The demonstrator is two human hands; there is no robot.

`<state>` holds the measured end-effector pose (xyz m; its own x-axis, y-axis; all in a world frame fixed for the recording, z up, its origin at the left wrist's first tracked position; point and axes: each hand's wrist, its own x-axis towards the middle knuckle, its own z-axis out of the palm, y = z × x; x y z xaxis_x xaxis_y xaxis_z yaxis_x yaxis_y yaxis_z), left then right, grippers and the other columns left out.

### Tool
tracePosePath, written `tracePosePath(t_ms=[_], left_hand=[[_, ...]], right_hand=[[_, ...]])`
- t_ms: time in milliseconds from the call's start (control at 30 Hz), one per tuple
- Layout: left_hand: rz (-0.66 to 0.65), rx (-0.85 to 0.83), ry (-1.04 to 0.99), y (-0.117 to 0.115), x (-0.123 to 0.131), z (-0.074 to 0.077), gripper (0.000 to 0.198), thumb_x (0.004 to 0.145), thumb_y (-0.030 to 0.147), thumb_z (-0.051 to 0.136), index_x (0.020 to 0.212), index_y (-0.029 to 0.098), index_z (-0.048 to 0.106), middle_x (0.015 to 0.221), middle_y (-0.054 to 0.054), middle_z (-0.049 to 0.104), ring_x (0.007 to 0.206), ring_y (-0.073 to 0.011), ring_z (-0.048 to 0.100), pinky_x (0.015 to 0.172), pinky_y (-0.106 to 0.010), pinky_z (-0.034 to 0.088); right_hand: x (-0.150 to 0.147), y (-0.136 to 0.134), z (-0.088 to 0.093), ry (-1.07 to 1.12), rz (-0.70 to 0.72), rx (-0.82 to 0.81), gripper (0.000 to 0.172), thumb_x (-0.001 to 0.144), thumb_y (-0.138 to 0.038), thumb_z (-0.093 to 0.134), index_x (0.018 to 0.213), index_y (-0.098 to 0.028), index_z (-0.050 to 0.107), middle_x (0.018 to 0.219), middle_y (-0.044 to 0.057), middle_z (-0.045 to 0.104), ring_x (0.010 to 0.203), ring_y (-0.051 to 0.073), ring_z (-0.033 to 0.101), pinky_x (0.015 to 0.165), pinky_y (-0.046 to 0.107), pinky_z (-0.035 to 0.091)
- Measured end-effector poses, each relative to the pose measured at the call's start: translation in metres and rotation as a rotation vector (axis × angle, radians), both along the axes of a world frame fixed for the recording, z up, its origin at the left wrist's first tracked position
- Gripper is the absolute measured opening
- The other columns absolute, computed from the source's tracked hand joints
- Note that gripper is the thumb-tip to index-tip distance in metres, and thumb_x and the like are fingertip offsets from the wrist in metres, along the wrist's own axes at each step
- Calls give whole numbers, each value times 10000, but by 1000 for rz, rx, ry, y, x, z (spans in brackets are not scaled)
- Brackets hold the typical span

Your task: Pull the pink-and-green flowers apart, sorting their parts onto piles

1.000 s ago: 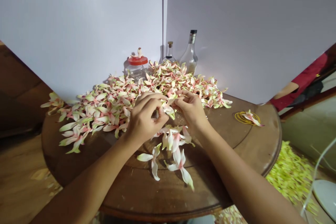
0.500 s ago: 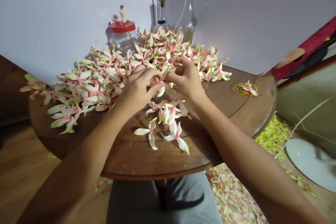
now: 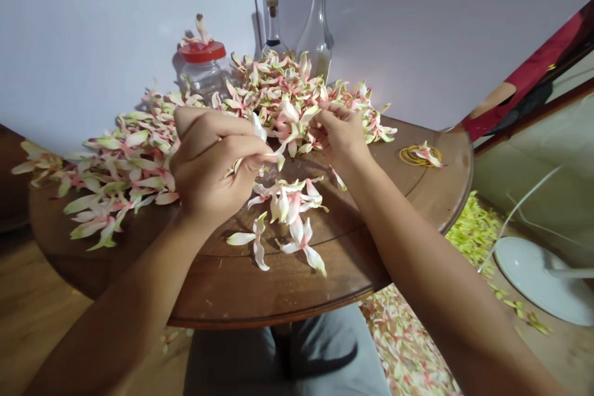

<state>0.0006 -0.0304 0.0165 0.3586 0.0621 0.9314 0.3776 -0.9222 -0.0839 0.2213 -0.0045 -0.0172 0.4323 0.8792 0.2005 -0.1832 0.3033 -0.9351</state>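
White blossom [image 3: 280, 160]: prob. light, soft, tears easily; best held at base. L hand [image 3: 216, 161]: fingers pinching it. R hand [image 3: 342, 133]: fingers half-curled, hold unclear.

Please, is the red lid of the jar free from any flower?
No, a flower rests on top of the red lid.

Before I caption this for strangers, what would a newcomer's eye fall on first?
Probably the broad heap of pale flowers across the back of the table. At its rear, a red-lidded jar stands left of two bottles. In front, the left hand pinches a petal-like piece; the right hand is near the heap.
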Motion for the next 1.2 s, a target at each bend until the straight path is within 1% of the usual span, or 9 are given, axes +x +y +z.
tracePosePath(t_ms=[100,200,367,467,567,733,900,1033,1200], left_hand=[[-15,-118,91,3,-1,-1,121,955,382,638,908,277,677,926,34,694,875,-159,602,886,-392,484],[-15,-197,130,7,1,-4,187,951,449,616,999,293,706,986,-9,712,971,-213,618,894,-426,491],[129,-268,60,12,2,-6,140,933,360,659,1050,302,710,1046,-27,729,1040,-251,631,920,-464,501],[165,-333,82,16,0,-6,144,903,361,695,1035,307,711,1038,-21,736,1034,-265,628,903,-465,514],[176,-345,69,20,-3,-8,144,887,356,716,1020,302,715,965,-14,740,979,-254,644,840,-422,531],[188,-354,37,22,-4,-9,107,908,353,686,999,299,705,943,-13,721,897,-226,658,816,-397,530],[224,-306,170,18,0,-8,31,892,228,660,906,256,659,1126,-51,692,1100,-303,590,996,-531,447],[259,-273,209,17,2,-10,86,853,162,642,793,220,623,1242,-73,634,1134,-346,543,968,-578,428],[214,-192,117,13,-2,-7,202,849,100,606,689,208,550,1172,-46,630,1065,-280,527,964,-541,425]], right_hand=[[14,3,1,-50,-73,14,104,768,-192,619,811,-231,533,699,-41,490,601,90,523,624,270,481],[9,-2,3,-127,-65,50,105,770,-172,595,863,-220,587,727,-26,533,646,101,565,663,282,515],[-29,-24,7,-249,170,106,264,785,-184,643,1045,-218,614,745,-18,625,719,146,648,722,323,548],[-47,-36,9,-238,318,113,293,802,-230,674,1087,-225,608,772,-16,658,734,151,657,755,334,564],[-54,-40,11,-199,390,109,326,810,-285,692,1116,-230,594,795,-9,669,769,162,669,761,335,570],[-53,-41,12,-249,336,60,366,806,-300,706,1146,-255,579,804,-11,643,792,160,655,716,303,547],[-54,-42,13,-278,303,71,369,801,-243,690,1143,-263,552,769,-23,631,755,153,630,712,306,529],[-58,-44,13,-301,304,64,379,783,-216,688,1129,-273,543,751,-27,634,748,165,629,682,305,511],[-58,-40,9,-373,244,76,374,749,-154,669,1080,-266,537,708,-36,637,649,152,599,633,309,488]])
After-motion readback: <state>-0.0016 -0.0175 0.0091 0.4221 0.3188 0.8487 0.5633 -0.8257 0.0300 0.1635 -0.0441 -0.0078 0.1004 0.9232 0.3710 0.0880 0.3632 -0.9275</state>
